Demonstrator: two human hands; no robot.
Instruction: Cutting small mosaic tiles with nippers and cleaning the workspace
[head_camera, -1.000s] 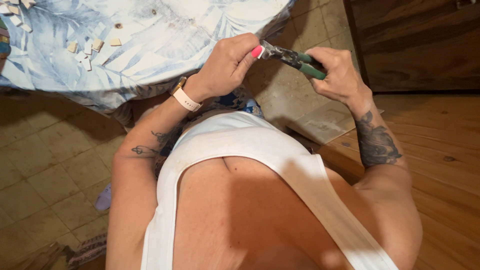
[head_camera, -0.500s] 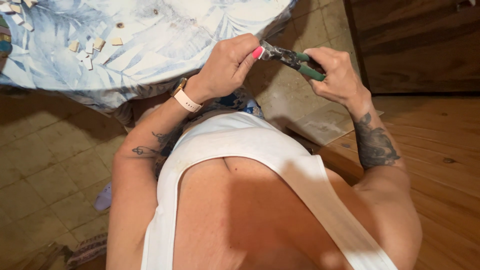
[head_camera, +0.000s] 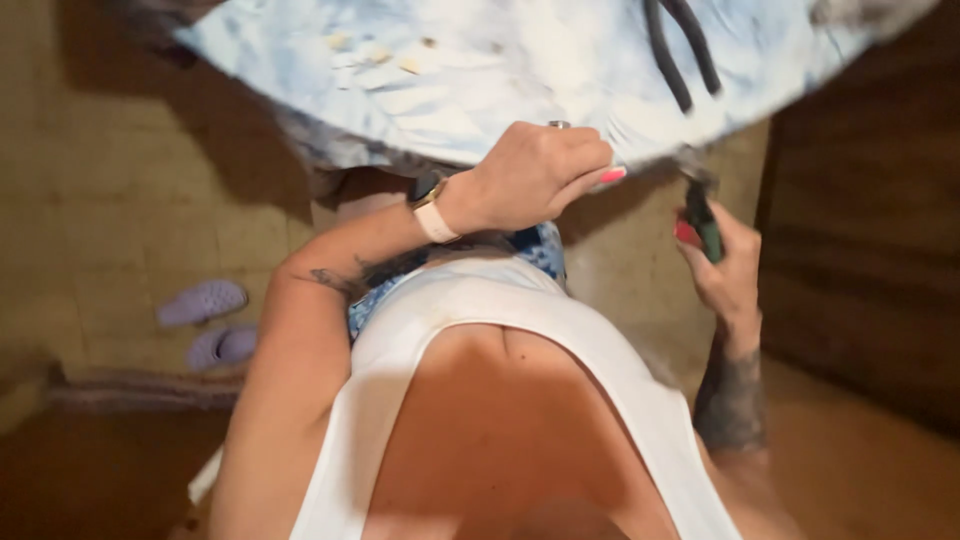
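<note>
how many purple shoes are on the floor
2. One purple shoe lies on the tiled floor to the left of the person's left arm; the second purple shoe lies just below it, close beside it. Others may be hidden under the table.

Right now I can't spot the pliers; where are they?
In the head view the pliers are on the right, gripped in the right hand, just below the blue patterned table edge, apart from the left hand.
</note>
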